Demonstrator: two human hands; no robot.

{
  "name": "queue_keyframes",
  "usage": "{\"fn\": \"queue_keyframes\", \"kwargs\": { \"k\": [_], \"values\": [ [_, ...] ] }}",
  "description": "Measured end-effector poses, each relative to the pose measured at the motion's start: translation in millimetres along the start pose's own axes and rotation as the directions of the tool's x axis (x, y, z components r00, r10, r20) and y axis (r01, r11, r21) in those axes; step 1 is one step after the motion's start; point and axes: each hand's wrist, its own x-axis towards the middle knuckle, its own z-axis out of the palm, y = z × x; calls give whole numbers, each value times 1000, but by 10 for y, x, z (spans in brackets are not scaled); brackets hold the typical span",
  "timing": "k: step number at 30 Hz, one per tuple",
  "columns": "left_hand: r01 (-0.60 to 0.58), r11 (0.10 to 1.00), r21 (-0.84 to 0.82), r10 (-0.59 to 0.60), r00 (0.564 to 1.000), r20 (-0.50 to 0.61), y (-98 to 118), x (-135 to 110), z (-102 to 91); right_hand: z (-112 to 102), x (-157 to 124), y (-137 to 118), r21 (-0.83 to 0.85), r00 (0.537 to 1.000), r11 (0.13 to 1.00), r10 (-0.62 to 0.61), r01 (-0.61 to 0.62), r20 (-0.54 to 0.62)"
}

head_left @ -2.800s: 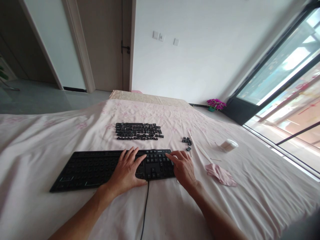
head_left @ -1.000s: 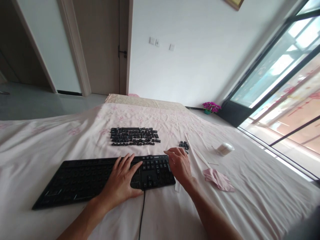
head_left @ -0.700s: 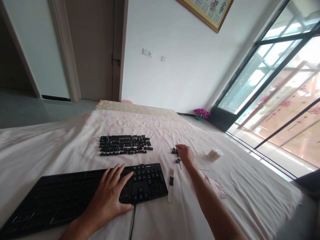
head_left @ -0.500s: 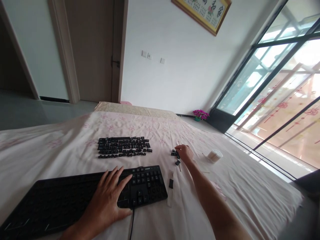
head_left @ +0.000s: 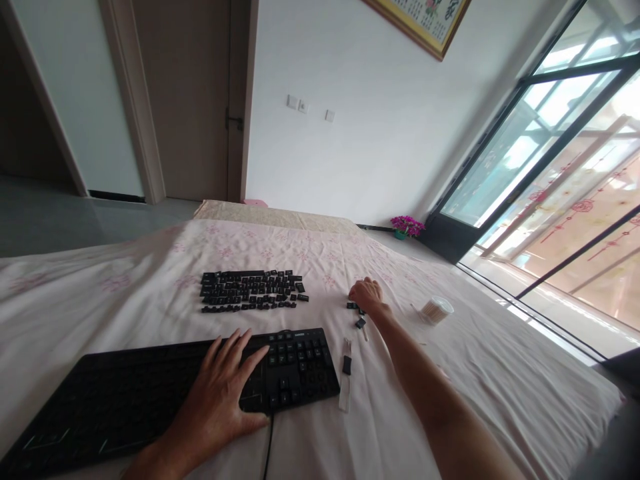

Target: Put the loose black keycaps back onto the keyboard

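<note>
A black keyboard (head_left: 165,370) lies across the front of the bed, with many keycaps gone from its left and main part. My left hand (head_left: 223,383) rests on it, fingers spread, thumb near the cable. Farther right, my right hand (head_left: 367,293) reaches down to several loose black keycaps (head_left: 361,323). Its fingers are curled together, and whatever is between them is hidden. Between keyboard and right arm lies a keycap puller (head_left: 347,365) with a clear handle and wire prongs. Rows of removed keycaps (head_left: 253,290) are laid out behind the keyboard.
A clear round tub of cotton swabs (head_left: 437,310) stands to the right of my right forearm. A pale flowered sheet (head_left: 310,250) covers the bed, with wrinkles. Beyond it are a potted purple flower (head_left: 407,225), a white wall and a glass door (head_left: 500,180).
My right hand has shifted slightly away from me, over the far side of the small keycap group. My left hand stays on the keyboard. The whole view has moved a little.
</note>
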Motion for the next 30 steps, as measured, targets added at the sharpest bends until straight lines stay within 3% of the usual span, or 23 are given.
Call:
{"fn": "queue_keyframes", "kwargs": {
  "k": [5, 11, 13, 16, 19, 23, 30],
  "values": [
    [-2, 1000, -12, 2, 1000, 15, 2, 10, -5, -75, -45, -29, -9, 1000, 1000, -11, 11, 14],
    [12, 1000, -28, -11, 999, 40, 26, 30, -58, -289, -356, -220, 60, 994, 996, -61, 67, -94],
    [13, 999, -33, -11, 999, 52, 36, 35, -82, -334, -584, -355, 114, 982, 982, -133, 148, -135],
    [17, 999, -44, -14, 998, 63, 45, 44, -110, -365, -1026, -577, 260, 899, 879, -320, 399, -297],
    [22, 999, -45, -18, 997, 70, 50, 48, -125, -374, -1456, -762, 286, 853, 820, -399, 496, -336],
    [17, 999, -48, -14, 998, 58, 55, 48, -131, -355, -1807, -912, 252, 855, 832, -413, 494, -314],
    [16, 998, -62, -14, 999, 36, 60, 51, -145, -243, -1986, -1020, 199, 852, 847, -422, 492, -310]
  ]
}}
